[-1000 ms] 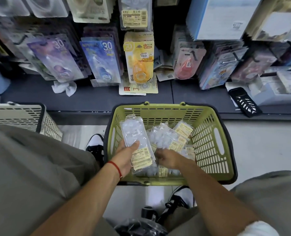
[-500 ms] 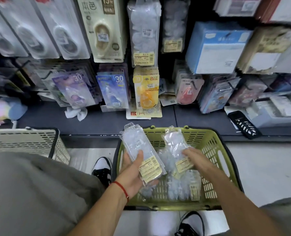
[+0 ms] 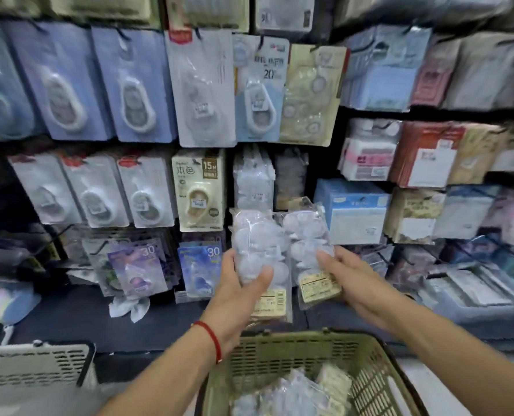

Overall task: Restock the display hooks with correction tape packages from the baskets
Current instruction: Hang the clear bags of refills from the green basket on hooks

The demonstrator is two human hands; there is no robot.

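Head view, looking down at two bare arms raised in front of a wall of hanging packs. Left hand (image 3: 240, 283), with a red string (image 3: 213, 336) on the wrist, wrapped around a clear bag of correction tape (image 3: 258, 250), thumb across the front, fingers hidden behind. Right hand (image 3: 344, 273) pinching a second clear bag (image 3: 307, 238) by its right edge, thumb on the front, other fingers out of sight behind. Both bags upright, side by side and touching, held just in front of the display hooks (image 3: 279, 163), which are too dark and blurry to pick out. Yellow labels on the bag bottoms too fuzzy to read. Green basket (image 3: 367, 367) below the hands, cut off at the bottom edge, more clear bags (image 3: 291, 394) inside. White basket (image 3: 30, 364) at lower left, only partly in the picture. Shelf packs near the edges smeared and hard to make out.
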